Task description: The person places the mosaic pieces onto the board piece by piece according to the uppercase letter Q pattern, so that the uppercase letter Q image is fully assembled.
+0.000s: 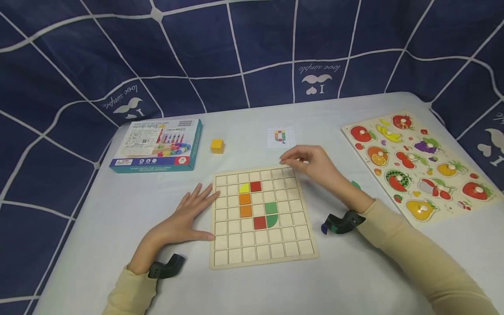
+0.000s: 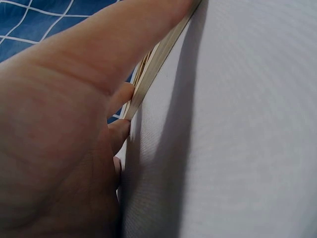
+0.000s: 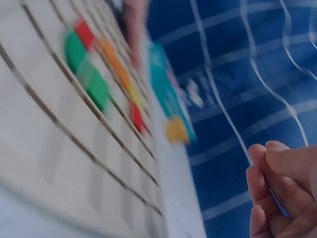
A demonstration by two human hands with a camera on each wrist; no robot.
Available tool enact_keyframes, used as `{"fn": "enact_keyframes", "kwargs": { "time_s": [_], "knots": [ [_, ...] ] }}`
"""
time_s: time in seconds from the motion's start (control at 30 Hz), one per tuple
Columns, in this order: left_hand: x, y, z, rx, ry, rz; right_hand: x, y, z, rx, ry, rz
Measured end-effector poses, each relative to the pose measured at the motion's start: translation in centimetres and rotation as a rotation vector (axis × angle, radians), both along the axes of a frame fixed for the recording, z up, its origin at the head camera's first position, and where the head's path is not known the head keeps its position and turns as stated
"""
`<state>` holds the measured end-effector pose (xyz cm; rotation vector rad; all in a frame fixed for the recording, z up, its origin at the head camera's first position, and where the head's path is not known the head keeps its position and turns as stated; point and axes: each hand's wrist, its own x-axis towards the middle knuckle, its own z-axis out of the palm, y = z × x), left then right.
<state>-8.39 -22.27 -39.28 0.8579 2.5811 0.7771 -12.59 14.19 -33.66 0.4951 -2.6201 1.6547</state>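
A wooden grid board [image 1: 230, 253] lies on the table. On its squares sit a yellow tile [image 1: 244, 188], two orange tiles [image 1: 245, 199], two red tiles [image 1: 260, 223], a square green tile [image 1: 271, 208] and a rounded green tile [image 1: 272, 220]. My left hand [image 1: 183, 223] spreads its fingers along the board's left edge, with thumb and fingertips at the rim. Over the board's far right corner is my right hand [image 1: 311, 164], its fingers loosely bent and the thumb close against the index fingertip. Nothing shows between them in the right wrist view.
A small printed picture card [image 1: 280, 137] lies beyond the board. At the back left are a boxed toy set [image 1: 157, 146] and a yellow cube [image 1: 217, 146]. A fruit puzzle board [image 1: 421, 166] lies at the right. A green piece [image 1: 356, 184] shows partly behind the right wrist.
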Motion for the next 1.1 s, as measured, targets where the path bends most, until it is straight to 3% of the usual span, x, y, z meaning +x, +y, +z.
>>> {"fn": "enact_keyframes", "kwargs": {
  "time_s": [0.2,0.33,0.63,0.83,1.1],
  "knots": [
    [-0.4,0.1,0.2,0.006,0.013,-0.007,-2.3,4.5,0.6,-0.060,-0.091,-0.234],
    [-0.6,0.2,0.3,0.002,0.009,-0.005,-2.8,6.5,-0.2,-0.037,-0.162,-0.323],
    [-0.9,0.1,0.8,-0.004,0.013,0.008,-2.7,8.1,-2.7,0.148,-0.200,-0.268],
    [-0.9,0.3,0.8,0.018,0.030,0.003,-2.6,8.3,-3.9,0.215,-0.121,-0.234],
    [0.3,0.1,0.1,0.004,-0.006,0.009,-1.3,7.6,-5.6,0.313,-0.040,-0.200]
  ]
}}
